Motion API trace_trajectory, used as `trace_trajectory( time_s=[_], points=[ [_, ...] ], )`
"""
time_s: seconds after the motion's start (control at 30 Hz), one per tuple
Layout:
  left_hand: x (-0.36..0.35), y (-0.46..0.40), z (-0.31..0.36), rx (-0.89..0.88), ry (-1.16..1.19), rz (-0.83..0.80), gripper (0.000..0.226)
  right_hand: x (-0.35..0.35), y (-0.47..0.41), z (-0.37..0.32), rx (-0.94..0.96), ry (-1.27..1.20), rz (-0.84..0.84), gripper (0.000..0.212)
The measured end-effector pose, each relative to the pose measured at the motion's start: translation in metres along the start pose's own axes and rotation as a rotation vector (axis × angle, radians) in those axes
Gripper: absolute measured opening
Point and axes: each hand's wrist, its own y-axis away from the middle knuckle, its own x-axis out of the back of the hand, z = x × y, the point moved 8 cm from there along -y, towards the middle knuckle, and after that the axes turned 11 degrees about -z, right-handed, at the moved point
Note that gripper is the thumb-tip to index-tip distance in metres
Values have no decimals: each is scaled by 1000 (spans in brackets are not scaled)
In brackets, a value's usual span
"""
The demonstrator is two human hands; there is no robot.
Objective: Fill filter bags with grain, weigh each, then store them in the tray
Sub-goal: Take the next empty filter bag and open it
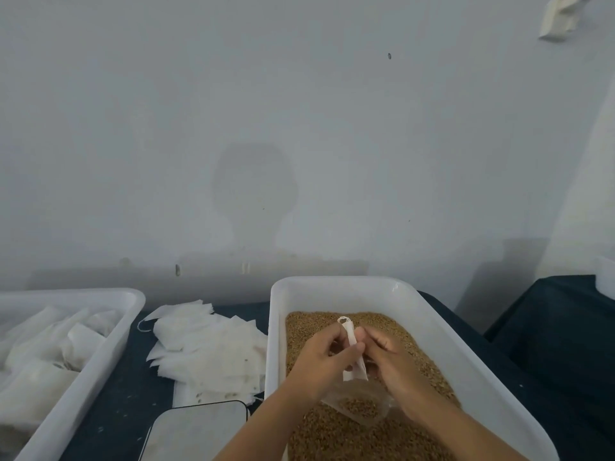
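Several filled white filter bags (50, 347) already lie heaped in the long white plastic tray (109, 341) on my far left, so part of the job looks done, though I can't count them from here. Next along, a loose stack of flat, empty white paper filter bags (206, 347) fans out on the dark tabletop (116, 410), so plenty is left to fill. Just in front of that stack sits the flat grey weighing scale with rounded corners (196, 430), bare on top; nothing is being weighed yet.

Now the action: over the deep white plastic tub (472, 354) of brown grain (332, 437), I've got one small translucent filter bag (357, 394) with a little grain settled in its bottom. My left hand (319, 364) comes in from below, fingers curled and pinching the bag's upper edge. My right hand (396, 364) mirrors it from the other side, fingertips closed on the same top edge, where the white drawstring (344, 321) loops up. Both hands hover just above the grain, wrists angled inward. My guess: I'm closing this one, then the scale, then the tray.
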Motion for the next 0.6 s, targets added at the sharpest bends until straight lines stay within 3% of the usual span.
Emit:
trace_trajectory(
  time_s=[0.27,0.47,0.6],
  points=[
    [-4,2,-2,33,28,-14,18,2,0,-3,33,159,10,31],
    [23,5,-1,53,-370,302,24,21,1,-2,31,382,180,35],
    [2,0,9,-73,-756,131,17,25,0,0,11,427,215,36]
  ],
)
